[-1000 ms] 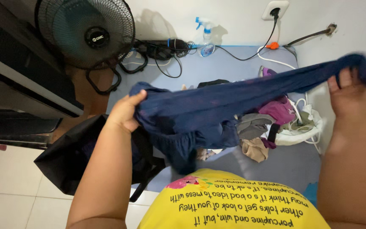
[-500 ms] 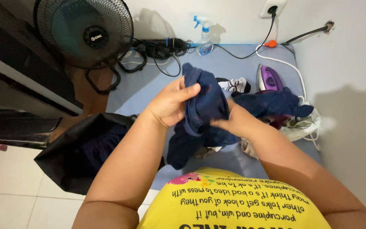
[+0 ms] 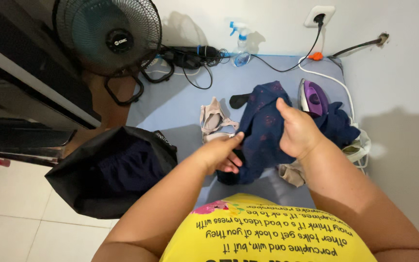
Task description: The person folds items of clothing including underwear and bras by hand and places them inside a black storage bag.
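A dark navy garment point(image 3: 260, 131) with faint red marks hangs folded in front of me, above a blue mat point(image 3: 180, 111). My right hand point(image 3: 297, 133) grips its upper right edge, thumb pointing up. My left hand point(image 3: 219, 154) pinches the lower left edge of the same cloth, fingers partly curled. The lower end of the garment droops towards the mat.
A purple iron point(image 3: 314, 97) stands by the wall beside a heap of clothes point(image 3: 340, 128). A beige bra point(image 3: 214, 121) lies on the mat. An open black bag point(image 3: 107, 170) sits left. A fan point(image 3: 107, 36), spray bottle point(image 3: 241, 43) and tangled cables point(image 3: 190, 58) stand behind.
The garment was stretched wide between both hands, then gathered together; now it is folded narrower and held lower, with my hands close together. The beige bra has come into view.
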